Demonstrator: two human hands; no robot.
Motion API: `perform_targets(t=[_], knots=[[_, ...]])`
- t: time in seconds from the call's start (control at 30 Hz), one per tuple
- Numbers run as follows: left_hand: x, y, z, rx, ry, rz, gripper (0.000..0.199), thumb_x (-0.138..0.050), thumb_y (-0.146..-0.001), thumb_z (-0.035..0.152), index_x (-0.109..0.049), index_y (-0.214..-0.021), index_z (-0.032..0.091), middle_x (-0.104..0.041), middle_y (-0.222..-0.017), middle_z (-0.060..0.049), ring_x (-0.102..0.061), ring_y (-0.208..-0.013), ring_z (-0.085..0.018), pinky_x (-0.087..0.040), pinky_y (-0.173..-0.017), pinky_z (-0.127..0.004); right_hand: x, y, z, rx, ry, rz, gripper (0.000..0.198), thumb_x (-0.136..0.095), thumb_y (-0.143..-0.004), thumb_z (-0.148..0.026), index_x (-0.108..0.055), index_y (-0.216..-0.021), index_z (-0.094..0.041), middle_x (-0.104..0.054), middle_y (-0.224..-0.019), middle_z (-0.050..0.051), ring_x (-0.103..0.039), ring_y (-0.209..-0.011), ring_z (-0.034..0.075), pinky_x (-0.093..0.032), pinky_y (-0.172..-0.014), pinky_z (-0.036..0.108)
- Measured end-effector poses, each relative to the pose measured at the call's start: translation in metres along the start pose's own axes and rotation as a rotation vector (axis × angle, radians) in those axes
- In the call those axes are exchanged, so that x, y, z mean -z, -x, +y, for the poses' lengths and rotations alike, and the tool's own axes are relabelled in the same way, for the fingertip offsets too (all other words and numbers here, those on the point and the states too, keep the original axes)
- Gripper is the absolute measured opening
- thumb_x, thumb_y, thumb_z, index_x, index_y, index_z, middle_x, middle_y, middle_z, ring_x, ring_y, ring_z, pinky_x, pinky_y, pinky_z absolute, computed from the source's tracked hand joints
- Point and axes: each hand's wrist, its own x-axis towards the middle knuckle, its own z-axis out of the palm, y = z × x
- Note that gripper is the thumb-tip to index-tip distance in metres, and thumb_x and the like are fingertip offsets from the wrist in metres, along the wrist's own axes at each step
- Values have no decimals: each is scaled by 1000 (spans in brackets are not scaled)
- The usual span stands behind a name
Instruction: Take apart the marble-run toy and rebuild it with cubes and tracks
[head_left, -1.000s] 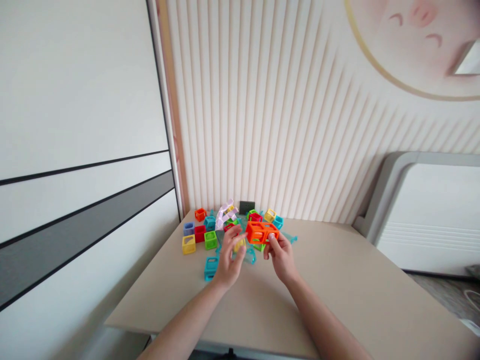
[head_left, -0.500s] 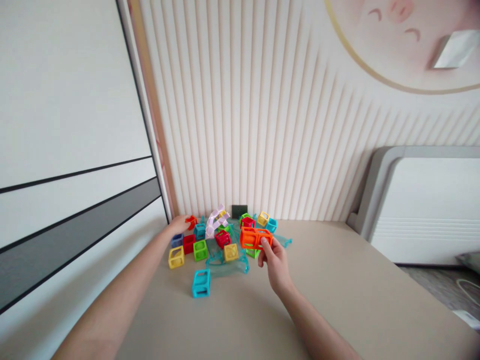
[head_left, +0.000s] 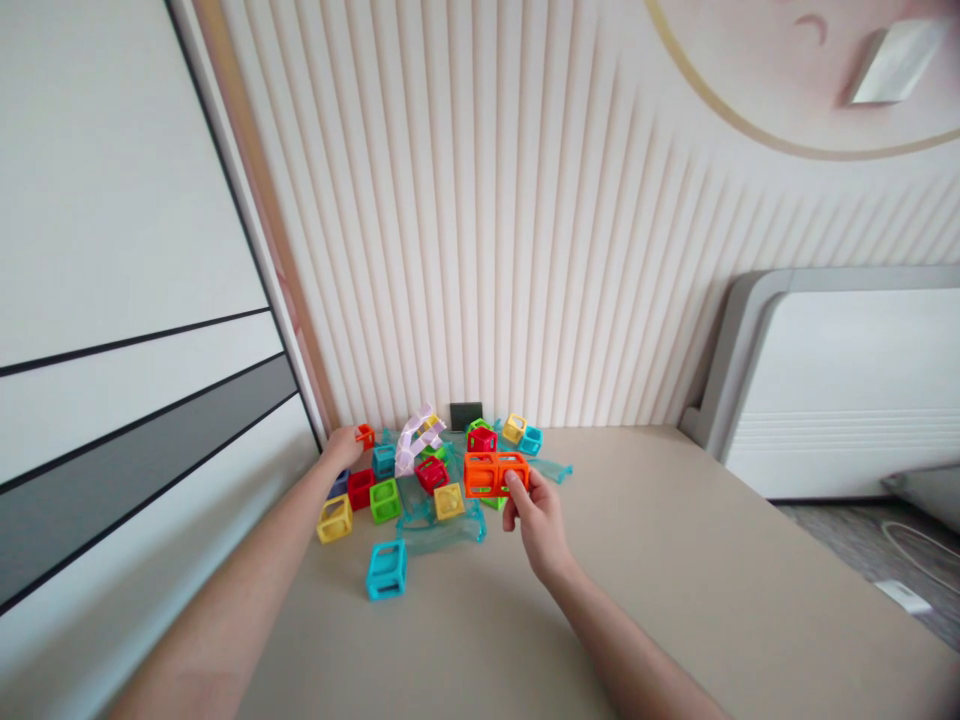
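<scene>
While the right hand [head_left: 541, 520] pinches the orange block pair [head_left: 496, 474] above the table [head_left: 645, 570], thumb clamped on its near side, the left hand [head_left: 343, 447] is far left, right against an orange-red block [head_left: 365, 436]; whether those fingers are closed, I can't tell. A light pinch on the frame's edges looks best, sparing the teal block [head_left: 384, 461] just nearer. And the teal mesh [head_left: 442, 538], perhaps a bag, lies spread out: yellow block [head_left: 449, 501], red block [head_left: 432, 475], on it or in it, unclear which.
</scene>
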Motion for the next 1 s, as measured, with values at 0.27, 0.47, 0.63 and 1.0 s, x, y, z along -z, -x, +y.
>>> perform_targets(t=[0.27, 0.47, 0.63, 1.0], knots=[[7, 13, 7, 30, -52, 148, 34, -62, -96, 36, -60, -124, 18, -63, -126, -9, -65, -106, -23, -56, -89, -45, -3, 0, 4, 3, -8, 1, 51, -66, -77, -69, -55, -78, -20, -50, -42, -8, -43, -33, 9, -30, -35, 19], [9, 21, 14, 42, -21, 245, 18, -65, -87, 30, -65, -97, 14, -67, -98, -11, -61, -109, -29, -50, -90, -36, -3, 0, 6, 5, -24, -2, 50, -67, -77, -68, -55, -78, -20, -51, -46, -7, -43, -33, 8, -30, -35, 19], [11, 26, 16, 48, 49, 289, 18, -68, -79, 35, -64, -86, 19, -66, -90, -11, -58, -110, -33, -49, -91, -38, -3, 0, 6, -7, -12, -7, 50, -67, -78, -68, -56, -79, -19, -54, -50, -6, -44, -33, 8, -31, -35, 19], [26, 39, 40, 14, 371, 414, 28, -70, -73, 35, -55, -88, 17, -60, -104, -14, -58, -111, -35, -45, -100, -47, -6, 1, 7, -29, -19, -28, 52, -68, -75, -70, -57, -80, -19, -57, -53, -5, -45, -34, 8, -31, -34, 20]])
